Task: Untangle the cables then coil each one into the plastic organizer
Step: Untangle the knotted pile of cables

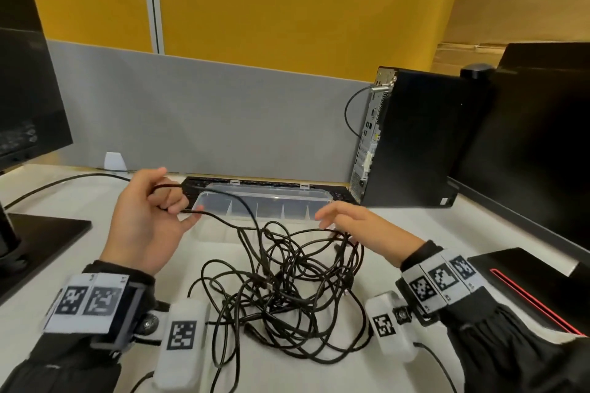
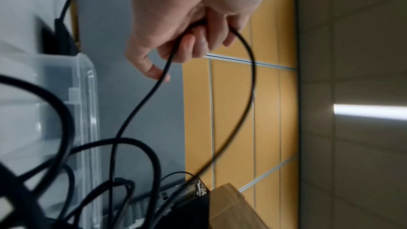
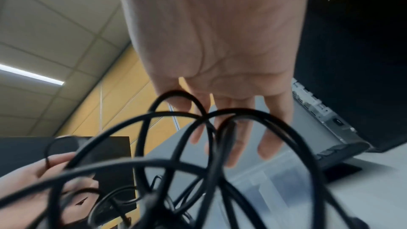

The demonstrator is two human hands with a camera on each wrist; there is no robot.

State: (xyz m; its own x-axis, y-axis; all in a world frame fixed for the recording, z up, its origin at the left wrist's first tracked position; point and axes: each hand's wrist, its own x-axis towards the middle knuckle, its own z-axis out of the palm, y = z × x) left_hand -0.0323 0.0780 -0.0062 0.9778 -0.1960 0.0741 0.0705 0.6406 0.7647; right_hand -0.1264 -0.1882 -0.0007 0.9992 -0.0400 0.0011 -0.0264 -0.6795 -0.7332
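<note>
A tangle of black cables (image 1: pixel 287 284) lies on the white desk in front of me. Behind it stands the clear plastic organizer (image 1: pixel 265 204) with its dividers showing. My left hand (image 1: pixel 166 201) is raised at the organizer's left end, fingers curled round a loop of black cable (image 2: pixel 141 104) that runs down into the tangle; the left wrist view shows the left hand (image 2: pixel 187 41) gripping it. My right hand (image 1: pixel 338 217) hovers palm down over the tangle's far right edge. Its fingers (image 3: pixel 268 145) are straight, with cable loops (image 3: pixel 198 145) rising in front of them.
A keyboard (image 1: pixel 322 190) lies behind the organizer against a grey partition. A monitor on a black stand base (image 1: pixel 41 233) is on the left. A PC tower (image 1: pixel 415 137) and a second monitor (image 1: pixel 536 143) are on the right, with a black laptop (image 1: pixel 526 284) near the right edge.
</note>
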